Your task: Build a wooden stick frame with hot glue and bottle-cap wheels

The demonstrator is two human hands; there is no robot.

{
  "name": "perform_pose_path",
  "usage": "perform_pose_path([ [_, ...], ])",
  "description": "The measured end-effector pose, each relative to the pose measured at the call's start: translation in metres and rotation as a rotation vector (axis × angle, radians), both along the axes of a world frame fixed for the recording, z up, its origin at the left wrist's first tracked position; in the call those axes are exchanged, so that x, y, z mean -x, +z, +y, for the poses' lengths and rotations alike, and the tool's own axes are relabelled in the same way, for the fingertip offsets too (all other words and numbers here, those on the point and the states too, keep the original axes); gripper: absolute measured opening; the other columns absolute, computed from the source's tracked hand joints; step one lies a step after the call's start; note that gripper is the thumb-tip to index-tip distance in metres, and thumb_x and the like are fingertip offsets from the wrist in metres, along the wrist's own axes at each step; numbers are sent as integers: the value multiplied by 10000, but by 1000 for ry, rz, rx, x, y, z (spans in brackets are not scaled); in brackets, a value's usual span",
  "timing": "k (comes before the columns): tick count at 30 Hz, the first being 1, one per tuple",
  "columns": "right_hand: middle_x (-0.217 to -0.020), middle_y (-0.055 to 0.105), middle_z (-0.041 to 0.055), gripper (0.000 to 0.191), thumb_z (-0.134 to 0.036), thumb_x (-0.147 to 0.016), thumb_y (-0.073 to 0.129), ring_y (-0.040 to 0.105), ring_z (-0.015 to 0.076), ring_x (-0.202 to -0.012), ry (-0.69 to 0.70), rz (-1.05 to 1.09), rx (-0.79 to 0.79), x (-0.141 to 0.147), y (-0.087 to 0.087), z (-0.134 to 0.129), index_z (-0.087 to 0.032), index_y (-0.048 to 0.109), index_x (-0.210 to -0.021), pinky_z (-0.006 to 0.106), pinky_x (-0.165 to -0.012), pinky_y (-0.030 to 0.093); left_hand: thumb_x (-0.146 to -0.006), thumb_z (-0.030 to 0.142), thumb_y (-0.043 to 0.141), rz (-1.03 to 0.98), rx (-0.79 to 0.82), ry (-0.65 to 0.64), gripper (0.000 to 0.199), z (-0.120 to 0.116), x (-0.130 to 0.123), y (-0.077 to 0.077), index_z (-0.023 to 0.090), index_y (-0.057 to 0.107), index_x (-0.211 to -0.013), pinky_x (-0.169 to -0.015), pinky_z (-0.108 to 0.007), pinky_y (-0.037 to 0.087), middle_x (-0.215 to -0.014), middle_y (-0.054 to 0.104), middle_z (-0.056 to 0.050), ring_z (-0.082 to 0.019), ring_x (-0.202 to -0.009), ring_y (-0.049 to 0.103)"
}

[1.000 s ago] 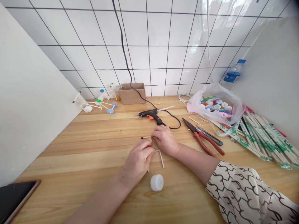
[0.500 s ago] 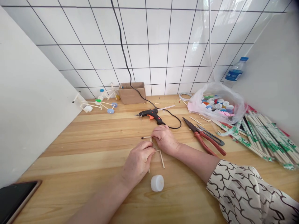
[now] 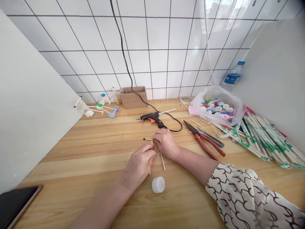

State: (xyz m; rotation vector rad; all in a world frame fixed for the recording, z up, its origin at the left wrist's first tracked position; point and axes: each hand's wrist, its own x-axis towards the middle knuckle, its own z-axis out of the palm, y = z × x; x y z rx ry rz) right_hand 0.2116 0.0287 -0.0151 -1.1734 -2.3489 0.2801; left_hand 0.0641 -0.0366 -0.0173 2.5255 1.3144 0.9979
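Stick frame (image 3: 162, 162) gripped on the tabletop (image 3: 71, 149) as your left hand (image 3: 138, 167) and right hand (image 3: 166, 143) curl closed over it, fingertips meeting its thin sticks at the centre. White bottle cap (image 3: 158, 184) sits just below, apart from your hands. Black glue gun (image 3: 151, 118) lies beyond, while red-handled pliers (image 3: 202, 140), a plastic bag of bottle caps (image 3: 215, 106) and wrapped chopsticks (image 3: 267, 143) crowd the tabletop to your right.

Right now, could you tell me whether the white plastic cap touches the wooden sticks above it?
Apart: the head view shows bare tabletop between the white plastic cap and the wooden sticks.
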Motion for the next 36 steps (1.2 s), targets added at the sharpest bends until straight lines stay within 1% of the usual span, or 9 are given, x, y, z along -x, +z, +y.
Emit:
perform_pose_path([
  [4, -789, 677, 66, 180, -61, -781, 573, 570, 208, -832, -21, 19, 15, 0, 0, -1, -168, 714, -744, 330, -790, 361, -852, 84, 463, -8, -10, 8, 241, 1, 0, -1, 191, 661, -768, -724, -284, 541, -899, 679, -55, -182, -818, 647],
  [8, -809, 691, 56, 188, -55, -783, 578, 590, 204, -851, -43, 44, 45, 0, 0, 1, -175, 721, -761, 325, -800, 385, -851, 77, 463, -5, -12, 0, 246, 1, 1, -1, 189, 653, -742, -707, -278, 539, -882, 679, -54, -181, -800, 649],
  [16, -800, 691, 53, 194, -46, -761, 583, 604, 211, -850, -91, 66, 94, -2, 0, 2, -188, 715, -748, 326, -787, 418, -843, 48, 428, 13, 4, -40, 285, 0, 5, 1, 197, 669, -802, -738, -283, 543, -923, 678, -56, -179, -851, 643],
  [19, -788, 687, 57, 191, -43, -758, 579, 607, 205, -827, -93, 58, 104, -2, 2, -1, -182, 708, -735, 316, -776, 426, -842, 38, 414, 25, 17, -78, 301, 1, 9, 2, 190, 672, -804, -742, -281, 538, -924, 667, -61, -178, -862, 634],
  [23, -796, 685, 65, 180, -37, -745, 579, 613, 206, -805, -106, 39, 119, -3, 5, -7, -173, 698, -738, 310, -744, 434, -837, 33, 411, 48, 41, -132, 309, 3, 17, 6, 186, 676, -798, -742, -280, 526, -922, 654, -63, -180, -874, 617],
  [27, -801, 684, 72, 159, -44, -747, 583, 617, 212, -796, -127, 19, 132, -5, 8, -12, -165, 686, -742, 315, -735, 434, -826, 39, 442, 58, 76, -152, 289, 4, 21, 14, 198, 675, -764, -740, -285, 515, -857, 664, -40, -177, -829, 614],
  [31, -806, 688, 68, 153, -47, -752, 589, 621, 211, -804, -122, 5, 143, -6, 9, -17, -163, 688, -762, 311, -747, 436, -810, 62, 501, 32, 104, -104, 210, 3, 18, 19, 195, 657, -767, -742, -280, 515, -832, 683, -27, -166, -795, 620],
  [33, -807, 690, 70, 156, -43, -751, 589, 624, 214, -809, -116, -1, 144, -6, 9, -18, -161, 690, -767, 313, -752, 437, -792, 80, 545, 21, 113, -49, 150, 3, 15, 19, 191, 644, -777, -748, -289, 517, -827, 683, -27, -173, -802, 624],
  [36, -805, 689, 74, 155, -43, -751, 588, 625, 219, -809, -110, -6, 143, -5, 8, -20, -156, 692, -773, 312, -750, 438, -758, 121, 612, 19, 119, 58, 60, 3, 12, 15, 178, 627, -746, -737, -346, 518, -810, 671, -46, -214, -802, 620],
])
